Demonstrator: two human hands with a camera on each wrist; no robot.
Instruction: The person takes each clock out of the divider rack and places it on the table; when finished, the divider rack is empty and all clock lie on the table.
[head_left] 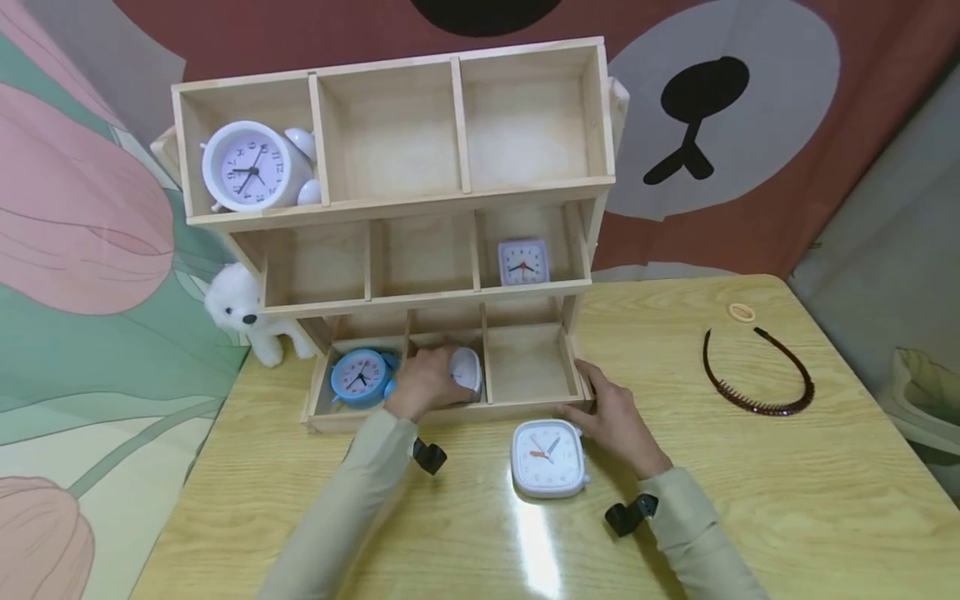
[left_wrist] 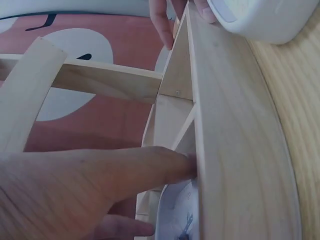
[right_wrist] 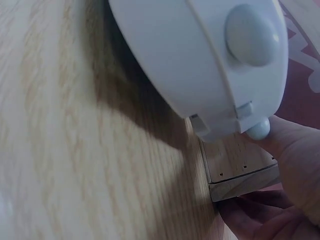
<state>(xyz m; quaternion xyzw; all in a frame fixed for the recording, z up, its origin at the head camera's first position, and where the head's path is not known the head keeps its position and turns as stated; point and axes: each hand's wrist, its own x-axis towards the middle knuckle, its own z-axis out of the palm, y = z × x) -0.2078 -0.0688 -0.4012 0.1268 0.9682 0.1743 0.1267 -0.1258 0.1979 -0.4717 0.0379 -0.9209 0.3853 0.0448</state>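
In the head view my left hand (head_left: 426,382) reaches into the bottom middle compartment and holds a small white clock (head_left: 467,372), partly covered by the fingers. The left wrist view shows that clock's dial (left_wrist: 176,212) between the thumb and fingers, behind the front board. My right hand (head_left: 618,417) grips the lower right front corner of the wooden shelf (head_left: 450,412), thumb in front and fingers round the side. Close to its thumb, a white square alarm clock (head_left: 548,458) lies face up on the table. A blue alarm clock (head_left: 362,377) sits in the bottom left compartment.
A white twin-bell alarm clock (head_left: 255,167) lies in the top left compartment, and a small pale square clock (head_left: 523,262) stands in the middle row's right one. A white plush dog (head_left: 238,304) is left of the shelf. Rightward lie a dark headband (head_left: 765,408) and a ring-shaped band (head_left: 742,312).
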